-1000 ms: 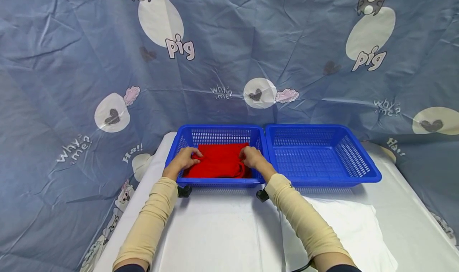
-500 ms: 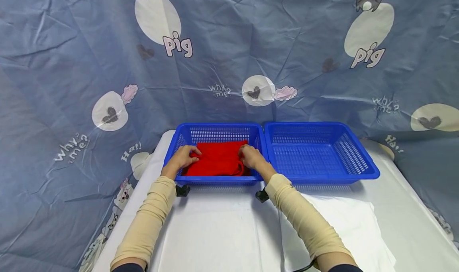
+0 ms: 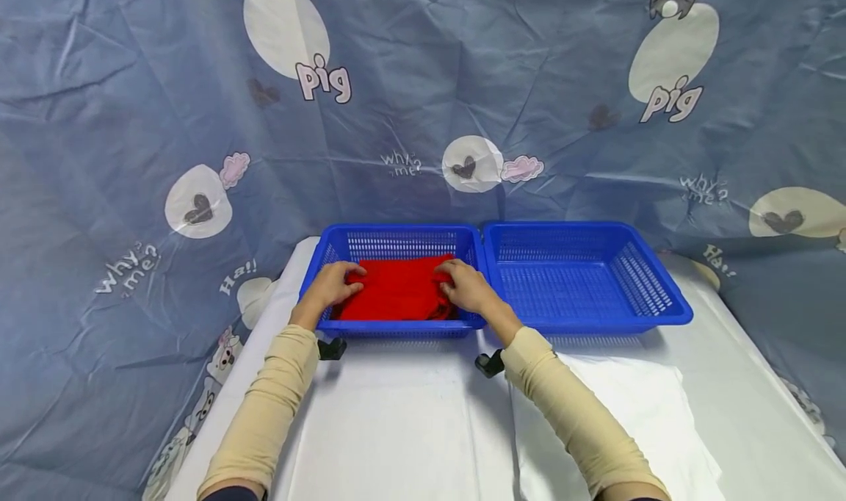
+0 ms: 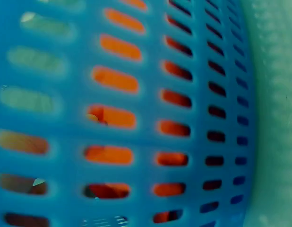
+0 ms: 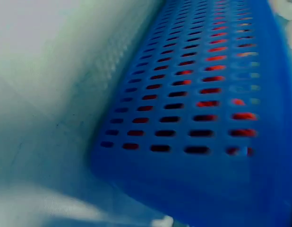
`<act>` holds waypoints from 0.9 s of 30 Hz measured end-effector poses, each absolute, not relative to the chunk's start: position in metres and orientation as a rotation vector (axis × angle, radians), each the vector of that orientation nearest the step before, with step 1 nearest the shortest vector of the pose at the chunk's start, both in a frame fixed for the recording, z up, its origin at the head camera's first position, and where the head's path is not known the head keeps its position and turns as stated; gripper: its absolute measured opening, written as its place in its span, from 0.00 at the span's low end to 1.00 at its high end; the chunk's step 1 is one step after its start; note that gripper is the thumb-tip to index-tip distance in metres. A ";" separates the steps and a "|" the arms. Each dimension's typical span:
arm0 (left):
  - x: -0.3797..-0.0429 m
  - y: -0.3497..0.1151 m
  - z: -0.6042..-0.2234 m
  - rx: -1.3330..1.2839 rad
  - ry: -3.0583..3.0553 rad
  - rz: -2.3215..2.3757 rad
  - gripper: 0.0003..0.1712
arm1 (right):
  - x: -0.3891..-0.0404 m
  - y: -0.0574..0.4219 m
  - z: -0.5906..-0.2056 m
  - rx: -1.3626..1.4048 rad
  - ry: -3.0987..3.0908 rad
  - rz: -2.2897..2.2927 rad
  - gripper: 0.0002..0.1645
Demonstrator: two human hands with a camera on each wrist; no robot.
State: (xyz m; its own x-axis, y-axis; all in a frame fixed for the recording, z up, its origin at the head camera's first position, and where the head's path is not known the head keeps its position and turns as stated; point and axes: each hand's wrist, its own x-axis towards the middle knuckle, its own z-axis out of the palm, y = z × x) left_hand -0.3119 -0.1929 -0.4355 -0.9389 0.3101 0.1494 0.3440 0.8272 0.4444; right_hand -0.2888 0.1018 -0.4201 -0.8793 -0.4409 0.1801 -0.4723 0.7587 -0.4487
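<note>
Folded red cloth (image 3: 396, 288) lies in the left blue basket (image 3: 403, 325) in the head view. At the cloth's left edge is my left hand (image 3: 330, 283), thumb and fingers apart. My right hand (image 3: 471, 289) is over the right edge, its fingers loosely bent and spread from the thumb. Neither hand visibly pinches the cloth; whether the fingertips touch it is hard to tell. Red shows through the slots of the basket wall (image 4: 146, 135) in the left wrist view. The right wrist view has the basket's slotted side (image 5: 184, 161), with red behind it.
A second blue basket (image 3: 562, 292), with nothing in it, stands against the first on the right. White cloth (image 3: 621, 413) lies on the white-covered table (image 3: 390, 420) in front of it. A blue printed curtain (image 3: 396, 104) hangs behind.
My right hand has eased off the cloth's right edge, its fingers more spread than before. The left hand's fingers have loosened slightly. The cloth stays in the basket, and the view has shifted a little.
</note>
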 end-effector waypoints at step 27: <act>-0.150 -0.039 -0.460 -1.136 -2.274 -1.442 0.20 | -0.129 0.305 -0.422 0.641 -2.588 1.352 0.16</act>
State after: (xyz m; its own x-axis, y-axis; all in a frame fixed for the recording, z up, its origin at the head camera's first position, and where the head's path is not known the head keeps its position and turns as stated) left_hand -0.1504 -0.0393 -0.4595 -0.6776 0.4904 0.5481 0.7049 0.2207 0.6741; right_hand -0.1289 0.3046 -0.4218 -0.8969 -0.3005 0.3244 -0.4379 0.5018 -0.7459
